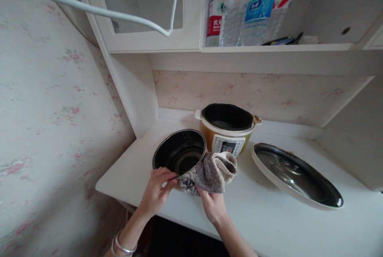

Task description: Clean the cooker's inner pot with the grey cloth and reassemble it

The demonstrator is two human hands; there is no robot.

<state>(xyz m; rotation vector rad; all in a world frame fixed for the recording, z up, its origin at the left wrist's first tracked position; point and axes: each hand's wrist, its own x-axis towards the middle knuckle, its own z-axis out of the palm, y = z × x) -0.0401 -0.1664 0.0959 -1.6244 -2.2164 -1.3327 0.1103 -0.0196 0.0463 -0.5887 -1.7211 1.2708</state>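
Observation:
A black inner pot (pixel 170 153) is tilted toward me over the white counter, its dark inside showing. My left hand (pixel 158 187) grips its near rim, thumb and fingers closed on the edge. A grey and white cloth (pixel 206 173) is bunched against the pot's right side, with my right hand (pixel 211 203) closed on it; most of those fingers are hidden under the cloth. Just behind stands the gold and white cooker body (pixel 206 131), its top uncovered and its control panel (pixel 228 145) facing me. To the right the cooker lid (pixel 299 177) rests with its metal inner side up.
The white counter (pixel 254 225) ends in a front edge close to my forearms. Overhead, a shelf (pixel 269 49) holds several plastic bottles (pixel 235 13). A white cable (pixel 113 15) hangs across the upper left. Flowered wall (pixel 54 129) closes the left side.

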